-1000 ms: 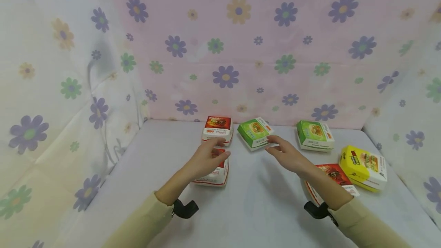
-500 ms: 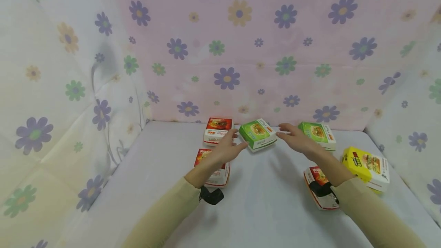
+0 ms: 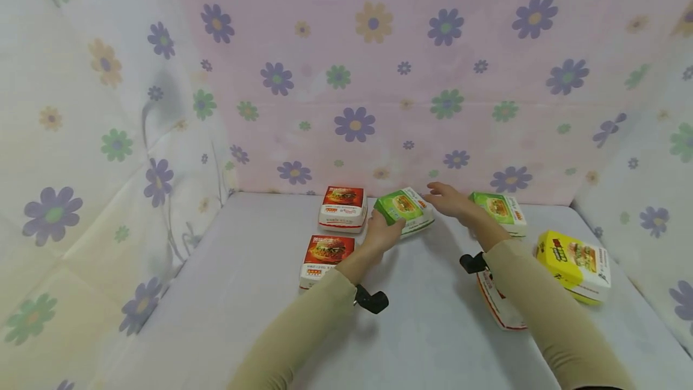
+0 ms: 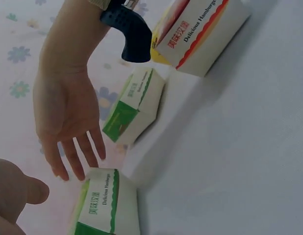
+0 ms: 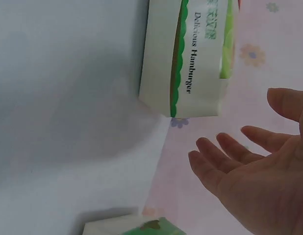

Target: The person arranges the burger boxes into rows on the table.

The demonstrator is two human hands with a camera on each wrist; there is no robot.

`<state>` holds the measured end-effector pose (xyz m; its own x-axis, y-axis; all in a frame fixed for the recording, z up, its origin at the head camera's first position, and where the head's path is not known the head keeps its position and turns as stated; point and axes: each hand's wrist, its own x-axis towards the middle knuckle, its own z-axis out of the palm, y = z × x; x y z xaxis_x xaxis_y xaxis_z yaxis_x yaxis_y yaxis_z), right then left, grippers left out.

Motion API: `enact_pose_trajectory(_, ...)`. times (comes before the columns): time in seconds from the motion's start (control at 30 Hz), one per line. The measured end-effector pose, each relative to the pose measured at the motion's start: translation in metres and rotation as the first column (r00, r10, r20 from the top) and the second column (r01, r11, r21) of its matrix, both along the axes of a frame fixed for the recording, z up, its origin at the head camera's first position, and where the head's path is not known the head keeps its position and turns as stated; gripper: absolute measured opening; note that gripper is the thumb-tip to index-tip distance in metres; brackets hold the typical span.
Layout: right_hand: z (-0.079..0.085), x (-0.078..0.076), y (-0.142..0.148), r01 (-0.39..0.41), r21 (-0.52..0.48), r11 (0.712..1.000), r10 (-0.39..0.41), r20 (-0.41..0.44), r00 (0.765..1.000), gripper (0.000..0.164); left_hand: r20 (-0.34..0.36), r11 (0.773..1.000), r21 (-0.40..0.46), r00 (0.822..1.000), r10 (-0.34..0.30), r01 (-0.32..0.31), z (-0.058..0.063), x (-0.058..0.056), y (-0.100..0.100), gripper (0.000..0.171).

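Note:
A green-and-white hamburger box (image 3: 406, 209) stands near the back of the table, turned at an angle. At its front left corner is my left hand (image 3: 383, 232), thumb in front and fingers at the left side; contact is hard to tell. My right hand (image 3: 452, 202) hovers off the box's right side, fingers loosely extended and holding nothing. In the right wrist view, a gap shows between the right hand (image 5: 259, 171) and the hamburger box (image 5: 198, 58). The left wrist view shows the left thumb (image 4: 36, 191) beside the box (image 4: 105, 205).
Two red hamburger boxes (image 3: 342, 206) (image 3: 327, 251) stand on the left. Another green box (image 3: 499, 212) is behind the right wrist. A yellow box (image 3: 575, 265) stands at the far right. The right forearm partly covers a red-trimmed box (image 3: 500, 303). Flowered cloth (image 3: 354, 89) walls the table (image 3: 227, 318).
My left hand has moved right, from over the red boxes to the green box's left corner. My right hand has shifted slightly back and up beside the box's right side.

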<state>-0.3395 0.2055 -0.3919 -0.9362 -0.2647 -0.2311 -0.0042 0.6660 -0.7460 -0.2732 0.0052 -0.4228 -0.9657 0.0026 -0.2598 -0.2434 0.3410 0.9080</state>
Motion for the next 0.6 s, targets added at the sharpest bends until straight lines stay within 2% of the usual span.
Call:
enact_pose_trajectory(0.27,-0.018,-0.023,-0.009,-0.012,-0.11,0.994,0.022,0.088,0.996,0.059,0.022,0.998,0.005,0.998,0.067,-0.067,-0.02,-0.005,0.013,0.085)
enact_pose_trajectory(0.6,-0.027,-0.041,-0.012,-0.012,-0.165,0.986,0.029,0.104,0.994,0.057,0.035,0.991,0.039,0.991,0.13,-0.131,-0.023,-0.012,0.021,0.083)
